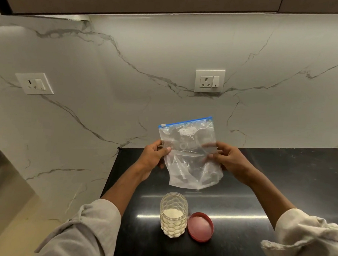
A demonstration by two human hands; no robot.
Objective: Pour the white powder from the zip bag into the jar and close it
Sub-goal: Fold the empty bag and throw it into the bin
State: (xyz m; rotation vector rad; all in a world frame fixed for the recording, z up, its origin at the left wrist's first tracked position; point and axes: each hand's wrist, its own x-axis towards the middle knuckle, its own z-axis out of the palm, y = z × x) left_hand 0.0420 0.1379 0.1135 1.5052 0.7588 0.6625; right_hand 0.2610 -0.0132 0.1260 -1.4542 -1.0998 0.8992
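A clear zip bag with a blue zip strip on top hangs upright in the air above the black counter. It looks nearly empty, with only a powdery film inside. My left hand pinches its left edge and my right hand pinches its right edge. Below the bag stands an open clear faceted jar, about half full of white powder. Its red lid lies upside down on the counter, touching the jar's right side.
A marble wall rises behind the counter, with a socket above the bag and another socket at the left. The counter's left edge drops off near the jar. Dark cabinets hang overhead.
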